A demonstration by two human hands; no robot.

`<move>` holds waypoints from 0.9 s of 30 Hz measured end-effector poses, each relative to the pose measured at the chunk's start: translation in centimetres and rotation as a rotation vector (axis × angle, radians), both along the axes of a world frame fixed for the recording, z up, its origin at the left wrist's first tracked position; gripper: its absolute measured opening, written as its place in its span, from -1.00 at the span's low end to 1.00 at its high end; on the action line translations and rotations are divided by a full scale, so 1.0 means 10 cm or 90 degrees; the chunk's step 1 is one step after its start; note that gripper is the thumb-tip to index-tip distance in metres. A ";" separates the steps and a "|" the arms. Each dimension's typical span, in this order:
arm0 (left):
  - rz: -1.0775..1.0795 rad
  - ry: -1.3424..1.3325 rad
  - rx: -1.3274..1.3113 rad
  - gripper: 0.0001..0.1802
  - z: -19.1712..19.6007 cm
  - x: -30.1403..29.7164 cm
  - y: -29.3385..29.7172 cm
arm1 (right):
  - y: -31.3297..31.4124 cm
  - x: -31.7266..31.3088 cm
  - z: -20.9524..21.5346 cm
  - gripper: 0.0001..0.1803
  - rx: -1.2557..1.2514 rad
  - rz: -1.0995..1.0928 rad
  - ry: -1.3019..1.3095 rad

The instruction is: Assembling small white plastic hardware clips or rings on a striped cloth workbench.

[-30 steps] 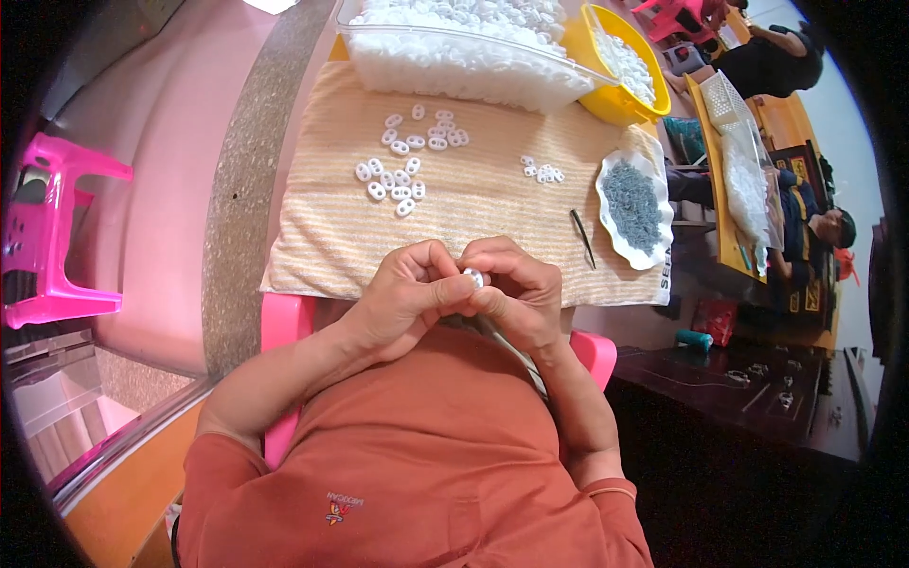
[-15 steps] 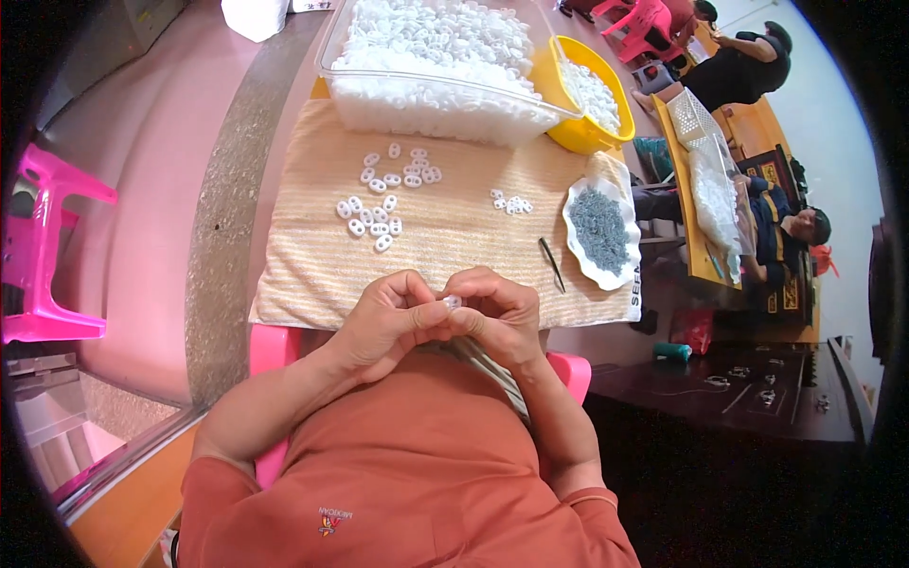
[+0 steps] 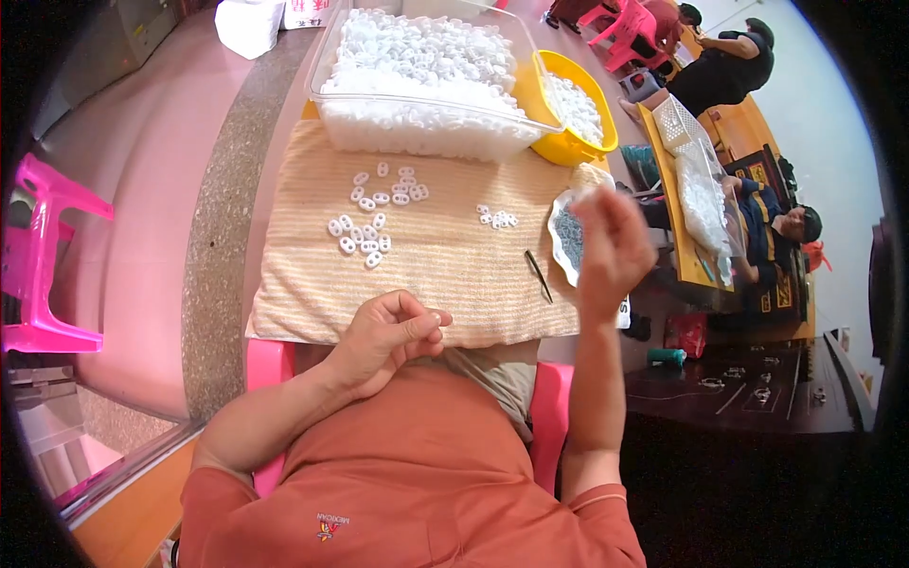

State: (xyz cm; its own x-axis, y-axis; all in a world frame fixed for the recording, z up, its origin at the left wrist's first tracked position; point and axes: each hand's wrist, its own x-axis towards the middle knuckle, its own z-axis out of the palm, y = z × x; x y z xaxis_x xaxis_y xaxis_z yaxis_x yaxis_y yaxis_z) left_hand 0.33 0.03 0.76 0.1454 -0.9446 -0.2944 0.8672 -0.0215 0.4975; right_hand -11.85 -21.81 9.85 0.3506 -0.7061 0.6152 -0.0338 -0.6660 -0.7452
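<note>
My left hand point(image 3: 396, 339) stays low at the near edge of the towel, thumb and forefinger pressed together. Whatever small piece is pinched there is too hidden to name. My right hand point(image 3: 614, 248), smeared by motion, is over the white wavy-edged dish point(image 3: 559, 248) of small grey parts point(image 3: 569, 237) and covers much of it. Black tweezers point(image 3: 538, 275) lie left of that hand. Small white pieces point(image 3: 497, 218) sit in a cluster beyond them. Farther left are two groups of white oval two-holed pieces, a nearer one point(image 3: 360, 237) and a farther one point(image 3: 390, 189).
A clear plastic bin point(image 3: 426, 142) full of white pieces stands at the towel's point(image 3: 436, 275) far side. Beside it is a yellow basin point(image 3: 592, 150) of smaller white parts. A pink stool point(image 3: 43, 275) is at left; people sit and stand around a side table point(image 3: 686, 213) at right.
My right hand has left my left hand and swung right and forward to the dish. My left hand has stayed near the same place. The view has shifted slightly.
</note>
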 end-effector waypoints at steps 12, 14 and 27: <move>0.010 0.023 0.009 -0.91 -0.02 0.02 0.00 | -1.15 0.34 -0.10 -0.65 0.121 0.036 0.088; 0.005 0.010 0.012 -0.92 0.03 0.04 0.01 | -0.83 0.40 -0.28 -0.76 0.170 0.136 0.101; 0.002 0.003 0.010 -0.89 0.03 0.01 0.02 | 0.30 0.97 -0.71 -0.71 -0.195 0.364 0.498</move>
State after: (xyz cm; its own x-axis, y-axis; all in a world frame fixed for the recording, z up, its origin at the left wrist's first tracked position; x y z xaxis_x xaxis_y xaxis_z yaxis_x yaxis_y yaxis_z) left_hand 0.42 0.24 1.11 0.1477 -0.9394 -0.3093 0.8694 -0.0258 0.4935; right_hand -2.12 -18.85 2.75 0.9683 -0.1566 0.1947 -0.0551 -0.8939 -0.4448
